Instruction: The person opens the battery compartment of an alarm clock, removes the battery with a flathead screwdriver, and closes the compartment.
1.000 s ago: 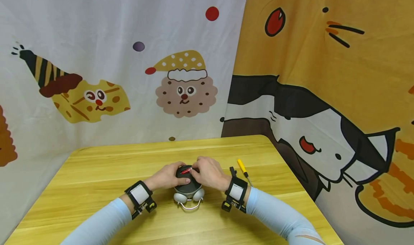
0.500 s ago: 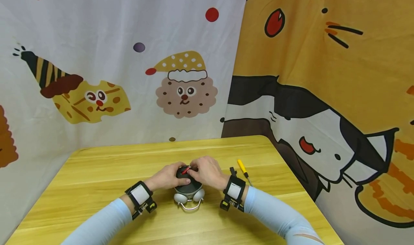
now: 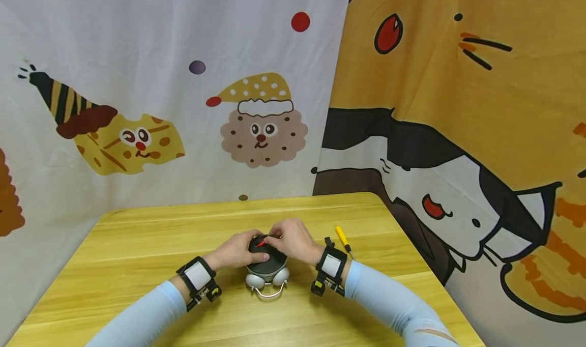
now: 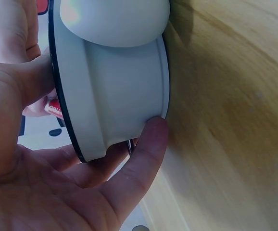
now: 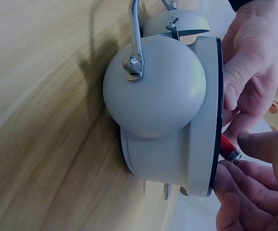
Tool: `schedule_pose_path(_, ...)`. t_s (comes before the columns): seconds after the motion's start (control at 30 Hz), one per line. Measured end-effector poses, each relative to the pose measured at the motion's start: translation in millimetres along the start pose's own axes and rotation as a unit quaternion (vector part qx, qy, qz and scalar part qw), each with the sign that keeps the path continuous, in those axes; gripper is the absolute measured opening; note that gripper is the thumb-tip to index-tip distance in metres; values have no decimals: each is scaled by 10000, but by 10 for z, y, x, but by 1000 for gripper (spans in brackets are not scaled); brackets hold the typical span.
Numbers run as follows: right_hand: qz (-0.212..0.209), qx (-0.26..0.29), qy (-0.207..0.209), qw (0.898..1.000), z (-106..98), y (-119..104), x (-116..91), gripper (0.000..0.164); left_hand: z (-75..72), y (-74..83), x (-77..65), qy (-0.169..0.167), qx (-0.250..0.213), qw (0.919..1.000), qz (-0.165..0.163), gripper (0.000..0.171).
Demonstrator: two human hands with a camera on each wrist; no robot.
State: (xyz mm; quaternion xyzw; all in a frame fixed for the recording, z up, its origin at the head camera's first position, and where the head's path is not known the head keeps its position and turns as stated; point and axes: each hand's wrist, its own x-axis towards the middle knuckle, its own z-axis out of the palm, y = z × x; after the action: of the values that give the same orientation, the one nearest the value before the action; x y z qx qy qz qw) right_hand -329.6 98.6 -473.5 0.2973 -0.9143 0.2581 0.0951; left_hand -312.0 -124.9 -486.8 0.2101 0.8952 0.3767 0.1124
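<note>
A white twin-bell alarm clock (image 3: 271, 261) lies on its face, its black back up and its bells and wire handle toward me. My left hand (image 3: 234, 249) grips the clock's side, the thumb over the back and a finger low on the white case (image 4: 122, 91) in the left wrist view. My right hand (image 3: 295, 241) pinches a red battery (image 3: 261, 243) at the clock's back. In the right wrist view the battery (image 5: 229, 148) tilts out from the back, its silver end by the thumb; its other end is hidden.
A yellow-handled screwdriver (image 3: 342, 236) lies on the wooden table (image 3: 151, 245) beyond my right wrist. Behind the table hangs a printed cloth (image 3: 151, 36) with cartoon figures. Each wrist wears a strapped camera mount (image 3: 198, 277).
My right hand has shifted slightly, and its fingers now cover more of the battery. The battery has turned to a steeper angle in the head view. My left hand and the clock keep their place.
</note>
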Motion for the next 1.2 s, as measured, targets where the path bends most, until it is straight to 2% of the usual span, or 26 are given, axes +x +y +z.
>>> schedule_pose_path(0.53,443,565,-193,9972,-2,-32,98,11,-4,-30,-5,18,76,10000,-16,57)
schedule_pose_path(1.2,221,514,-289,9980,0,-76,114,12,9,-27,1,36,88,9999,55,59)
